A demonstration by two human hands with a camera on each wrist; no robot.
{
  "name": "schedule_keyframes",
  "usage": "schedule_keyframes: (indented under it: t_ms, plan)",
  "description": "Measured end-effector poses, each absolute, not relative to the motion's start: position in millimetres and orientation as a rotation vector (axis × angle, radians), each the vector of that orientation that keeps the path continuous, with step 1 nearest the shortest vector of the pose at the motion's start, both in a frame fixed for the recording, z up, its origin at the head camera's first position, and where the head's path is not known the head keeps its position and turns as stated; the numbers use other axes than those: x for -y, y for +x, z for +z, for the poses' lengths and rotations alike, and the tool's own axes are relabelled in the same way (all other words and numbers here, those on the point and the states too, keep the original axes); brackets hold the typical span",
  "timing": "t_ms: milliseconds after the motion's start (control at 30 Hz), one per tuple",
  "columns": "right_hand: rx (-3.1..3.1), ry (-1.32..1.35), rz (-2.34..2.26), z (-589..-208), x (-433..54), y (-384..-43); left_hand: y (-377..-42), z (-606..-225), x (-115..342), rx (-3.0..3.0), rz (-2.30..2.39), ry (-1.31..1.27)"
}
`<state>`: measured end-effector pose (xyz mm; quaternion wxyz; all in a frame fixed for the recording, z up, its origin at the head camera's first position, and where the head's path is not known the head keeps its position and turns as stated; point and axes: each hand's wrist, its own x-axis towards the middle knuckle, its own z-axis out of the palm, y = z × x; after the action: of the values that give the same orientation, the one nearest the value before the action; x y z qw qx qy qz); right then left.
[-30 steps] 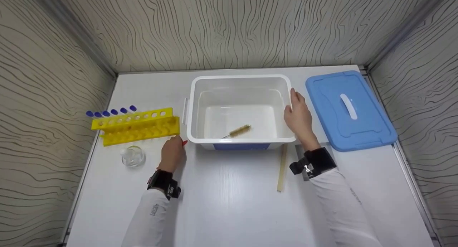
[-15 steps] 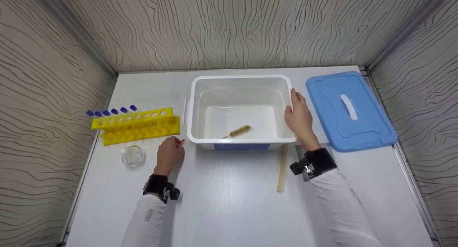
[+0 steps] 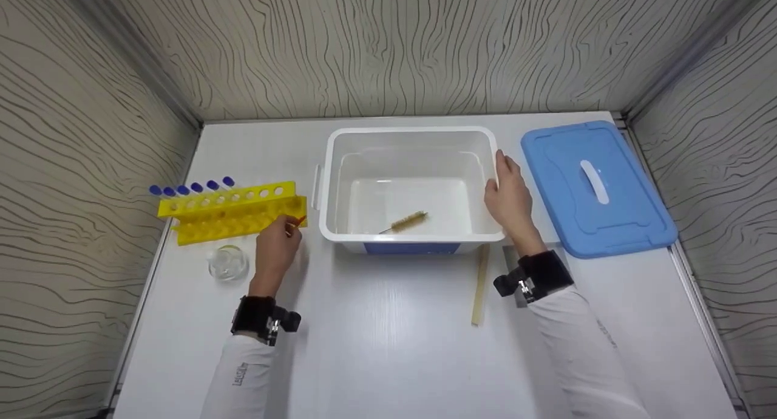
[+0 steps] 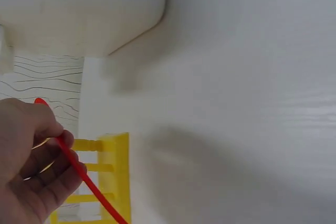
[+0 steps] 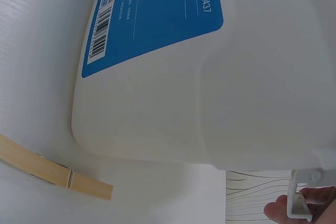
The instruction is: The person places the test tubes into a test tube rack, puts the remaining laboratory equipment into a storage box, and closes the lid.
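My left hand (image 3: pixel 276 249) pinches a thin red plastic stick (image 4: pixel 86 179) with a rounded end, between thumb and fingers, over the near right end of a yellow test tube rack (image 3: pixel 230 224). Several tubes with blue caps (image 3: pixel 196 187) stand along the rack's left part. On the other side, my right hand (image 3: pixel 510 197) holds the right side of a white plastic storage box (image 3: pixel 413 238), thumb at the rim. Its fingers curl about the box's white side handle (image 5: pixel 291 195) in the right wrist view. A bristle test tube brush (image 3: pixel 410 221) lies on the box floor.
A small clear glass vessel (image 3: pixel 227 263) stands just in front of the rack. To the right of the box lies its blue lid (image 3: pixel 598 194) with a white handle. A light wooden strip (image 3: pixel 479 291) and a grey flat piece (image 3: pixel 516 261) lie near my right wrist.
My left hand has moved left and away from the box's corner, bringing the red stick over the rack's end. My right hand has stayed at the box's side.
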<state>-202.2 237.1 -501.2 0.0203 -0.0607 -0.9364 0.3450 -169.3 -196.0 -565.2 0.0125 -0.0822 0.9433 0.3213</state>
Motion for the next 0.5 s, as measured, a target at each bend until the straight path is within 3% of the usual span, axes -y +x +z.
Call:
schedule_keyframes:
  t_ms: [500]
  plan:
    - [2.924,-0.199,1.056,-501.4,-238.4,-202.5,-180.8,-489.8,184.1,-3.004,1.188,-0.253]
